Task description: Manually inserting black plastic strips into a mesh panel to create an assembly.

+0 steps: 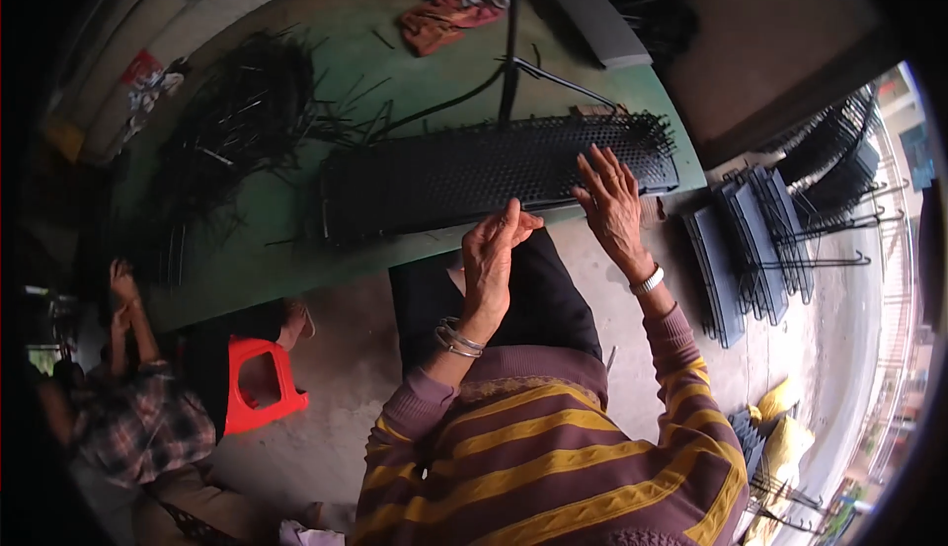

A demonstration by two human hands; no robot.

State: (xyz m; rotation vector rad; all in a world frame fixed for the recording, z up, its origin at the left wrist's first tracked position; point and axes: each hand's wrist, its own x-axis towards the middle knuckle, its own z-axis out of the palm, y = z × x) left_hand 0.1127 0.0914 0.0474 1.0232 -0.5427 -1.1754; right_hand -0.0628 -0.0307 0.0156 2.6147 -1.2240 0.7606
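A long black perforated panel lies along the near edge of the green table, with short black bits bristling from its far edge and right end. At the panel's near edge is my left hand, thumb up and fingers bent loosely to the right, with nothing visible in it. My right hand is held over the panel's right part, fingers stretched and slightly apart, holding nothing. Whether its fingertips touch the surface is unclear.
Loose thin black strips are heaped on the table's left. A black metal stand rises behind the panel. Grey-blue racks with wire hooks stand at right. Another person in a plaid shirt sits at left, near a red stool.
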